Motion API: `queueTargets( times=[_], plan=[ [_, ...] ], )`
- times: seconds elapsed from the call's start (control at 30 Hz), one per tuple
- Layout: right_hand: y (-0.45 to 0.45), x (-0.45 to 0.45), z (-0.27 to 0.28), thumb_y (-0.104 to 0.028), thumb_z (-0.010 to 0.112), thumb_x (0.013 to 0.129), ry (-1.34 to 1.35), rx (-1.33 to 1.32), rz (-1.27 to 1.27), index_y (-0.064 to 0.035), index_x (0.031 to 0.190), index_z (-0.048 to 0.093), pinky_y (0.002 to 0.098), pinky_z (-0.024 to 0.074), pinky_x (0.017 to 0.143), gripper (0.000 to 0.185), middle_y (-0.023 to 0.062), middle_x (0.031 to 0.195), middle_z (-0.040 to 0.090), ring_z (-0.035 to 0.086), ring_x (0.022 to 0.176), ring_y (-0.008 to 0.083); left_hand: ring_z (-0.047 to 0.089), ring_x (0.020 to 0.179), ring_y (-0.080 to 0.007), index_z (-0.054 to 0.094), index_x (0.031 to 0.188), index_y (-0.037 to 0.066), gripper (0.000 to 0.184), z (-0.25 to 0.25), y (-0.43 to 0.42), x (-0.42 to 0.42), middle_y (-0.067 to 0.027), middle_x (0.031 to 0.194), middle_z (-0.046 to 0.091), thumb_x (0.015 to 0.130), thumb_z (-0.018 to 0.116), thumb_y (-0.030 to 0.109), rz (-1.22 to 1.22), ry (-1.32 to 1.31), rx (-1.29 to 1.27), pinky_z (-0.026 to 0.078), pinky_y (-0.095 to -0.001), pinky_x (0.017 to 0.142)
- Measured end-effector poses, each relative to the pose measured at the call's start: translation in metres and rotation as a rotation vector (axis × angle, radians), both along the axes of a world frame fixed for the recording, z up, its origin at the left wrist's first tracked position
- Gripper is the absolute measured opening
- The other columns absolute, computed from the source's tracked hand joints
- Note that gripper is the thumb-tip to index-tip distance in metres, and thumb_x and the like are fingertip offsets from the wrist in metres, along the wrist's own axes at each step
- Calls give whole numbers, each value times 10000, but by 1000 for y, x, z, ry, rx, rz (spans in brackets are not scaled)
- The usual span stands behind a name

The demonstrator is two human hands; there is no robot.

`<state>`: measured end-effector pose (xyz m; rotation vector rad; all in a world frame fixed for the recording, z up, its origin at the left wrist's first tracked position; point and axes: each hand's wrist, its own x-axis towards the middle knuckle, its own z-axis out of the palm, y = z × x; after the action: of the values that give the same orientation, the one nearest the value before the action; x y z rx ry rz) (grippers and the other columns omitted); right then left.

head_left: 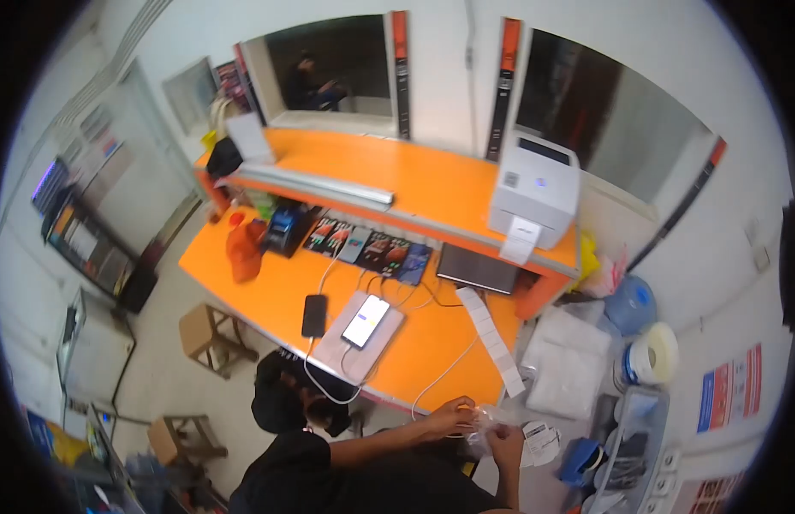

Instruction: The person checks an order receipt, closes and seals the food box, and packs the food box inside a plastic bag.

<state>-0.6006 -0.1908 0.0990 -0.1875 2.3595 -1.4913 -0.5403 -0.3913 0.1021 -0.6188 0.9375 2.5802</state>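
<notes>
Wooden stool (207,336) at 8 o'clock, then dark phone (314,316) and lit phone (366,321) near 7 o'clock on the orange counter (286,291), the lit one resting on a closed laptop (392,329). At 5 o'clock, left hand (453,417) pinches clear plastic (483,422), bunched between the hands, and right hand (505,445) pinches its other side, finger detail blurry; printed paper (541,445) sits just beside at right hand's 3 o'clock, blue dispenser (579,461) beyond.
</notes>
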Motion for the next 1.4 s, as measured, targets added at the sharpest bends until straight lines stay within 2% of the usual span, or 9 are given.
queueTargets(
  times=[0.2, 0.3, 0.53, 0.7, 0.87, 0.97, 1.07, 1.2, 1.4],
  plan=[
    [-21, 1, -20, -59, 689, 798, -154, -116, 82, 79, 1077, 575, 324, 536, 753, 332, 166, 961, 684, 685, 878, 226, 612, 960, -156, 494, 1130, 105, 306, -18, 8, 3, -59, 1058, 592, 904, 698, 74, 20, 59, -79, 514, -281, 760],
    [-18, -1, -41, -24, 663, 813, 131, -43, 102, 68, 1119, 580, 329, 541, 770, 330, 142, 950, 690, 691, 871, 233, 585, 864, -127, 489, 1145, 119, 383, 5, 11, 8, -39, 1022, 584, 857, 730, 42, -5, 120, -239, 481, -252, 693],
    [3, -22, -18, 47, 569, 785, 146, -116, -151, 10, 922, 628, 293, 474, 590, 153, 92, 820, 631, 582, 644, 152, 526, 813, -90, 471, 1242, 154, 529, 55, -56, 28, -51, 979, 541, 809, 726, -10, -212, 202, -313, 437, -222, 655],
    [22, -38, 22, -27, 516, 904, 204, -73, -242, -12, 1003, 607, 267, 498, 584, 135, 75, 812, 619, 602, 668, 130, 517, 909, -155, 491, 1253, 132, 528, 70, -73, 47, -73, 951, 511, 787, 705, 6, -134, 339, -866, 462, -276, 739],
    [-20, -24, 67, -75, 531, 942, -310, -607, -211, -63, 1335, 454, 300, 534, 832, 400, 122, 1068, 604, 627, 931, 191, 645, 849, -232, 592, 1175, 62, 415, 48, -62, 29, -125, 943, 663, 802, 750, 154, 98, 162, -1350, 509, -358, 761],
    [-46, 2, 97, -30, 569, 906, -327, -660, -108, -103, 1492, 286, 328, 487, 937, 654, 151, 1189, 554, 574, 1100, 229, 693, 743, -246, 615, 1127, 25, 353, 97, -42, 22, -152, 820, 698, 835, 732, 185, -64, -29, -1405, 526, -373, 705],
    [-66, 16, 80, 26, 613, 843, 100, -494, 52, -130, 1551, 183, 356, 466, 959, 842, 162, 1249, 509, 528, 1158, 260, 710, 663, -265, 615, 1089, 79, 287, 76, -29, 21, -124, 706, 693, 862, 714, 223, -81, 205, -1106, 540, -374, 651],
    [-30, 8, 57, 97, 600, 800, 185, 76, -26, -115, 1533, 291, 334, 475, 837, 824, 132, 1117, 541, 560, 960, 222, 671, 542, -285, 579, 1117, 65, 311, 62, -62, 28, -121, 577, 637, 848, 702, 163, 193, -24, -1222, 524, -392, 551],
    [-10, -1, 45, 100, 461, 802, 220, -128, -63, -13, 1240, 602, 277, 478, 740, 474, 113, 1001, 614, 584, 811, 161, 655, 881, -323, 577, 1190, 93, 408, 55, -67, 44, -171, 1045, 611, 810, 718, 141, 151, 95, -1926, 529, -440, 716]
  ],
)
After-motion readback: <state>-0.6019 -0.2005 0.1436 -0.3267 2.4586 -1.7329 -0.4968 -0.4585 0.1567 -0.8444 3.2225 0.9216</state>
